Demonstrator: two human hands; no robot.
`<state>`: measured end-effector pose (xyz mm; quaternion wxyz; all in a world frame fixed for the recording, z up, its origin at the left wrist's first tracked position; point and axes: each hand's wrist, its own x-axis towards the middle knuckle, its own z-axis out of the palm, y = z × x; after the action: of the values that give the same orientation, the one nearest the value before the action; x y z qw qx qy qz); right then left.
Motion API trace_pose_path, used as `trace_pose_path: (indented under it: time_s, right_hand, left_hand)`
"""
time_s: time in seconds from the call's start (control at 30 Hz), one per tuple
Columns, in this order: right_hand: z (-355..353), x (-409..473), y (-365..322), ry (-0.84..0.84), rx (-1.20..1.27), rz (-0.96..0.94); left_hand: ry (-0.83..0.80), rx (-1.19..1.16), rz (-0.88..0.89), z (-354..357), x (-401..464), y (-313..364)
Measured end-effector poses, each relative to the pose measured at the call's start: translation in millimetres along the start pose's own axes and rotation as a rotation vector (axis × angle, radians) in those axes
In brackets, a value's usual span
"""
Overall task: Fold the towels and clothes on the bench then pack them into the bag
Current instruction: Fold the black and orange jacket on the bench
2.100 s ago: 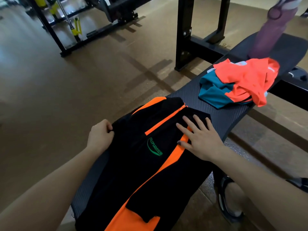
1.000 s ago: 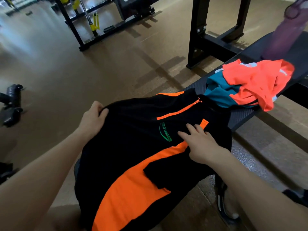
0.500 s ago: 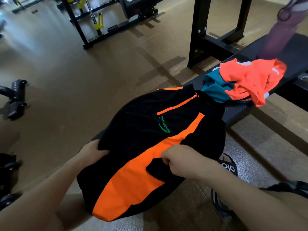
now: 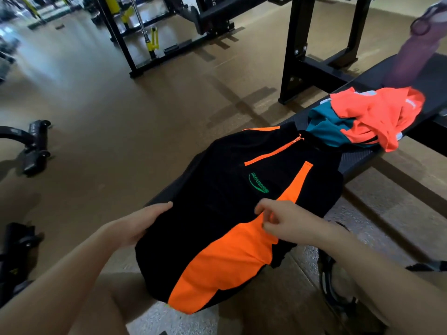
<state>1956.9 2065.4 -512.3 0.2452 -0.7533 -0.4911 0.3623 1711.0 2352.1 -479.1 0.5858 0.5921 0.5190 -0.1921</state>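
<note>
A black jacket point(image 4: 217, 189) with an orange stripe and a green logo lies over the near end of the black bench point(image 4: 362, 163), its lower part hanging off toward me. My left hand point(image 4: 140, 226) grips the jacket's left edge, thumb on top. My right hand point(image 4: 287, 223) is at the orange stripe with curled fingers, pinching the fabric. Farther along the bench sits a crumpled pile of orange and teal clothes point(image 4: 377, 117). No bag is clearly visible.
A purple bottle point(image 4: 411, 52) stands on the bench behind the pile. Black rack posts point(image 4: 292, 52) rise beyond the bench. Gym equipment point(image 4: 33, 151) lies on the brown floor at the left. My sandalled foot point(image 4: 336, 286) is at the lower right.
Both hands slid from the jacket's upper part down to its middle and pulled it toward me. The black sleeve that lay across the orange stripe is no longer on top.
</note>
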Motion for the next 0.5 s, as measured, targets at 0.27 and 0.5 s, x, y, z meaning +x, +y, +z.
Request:
trace_pose_path:
  time_s: [0.27,0.5]
  right_hand:
    - [52.5,35.8,-8.4,0.065,-0.637,-0.223]
    - [1.7,17.7,-14.1,0.010,-0.115,-0.091]
  left_hand:
    - [0.171,0.017,0.089,-8.2,-21.5,-39.9]
    - [0.364,-0.214,0.347,-31.7,-23.3,-17.6]
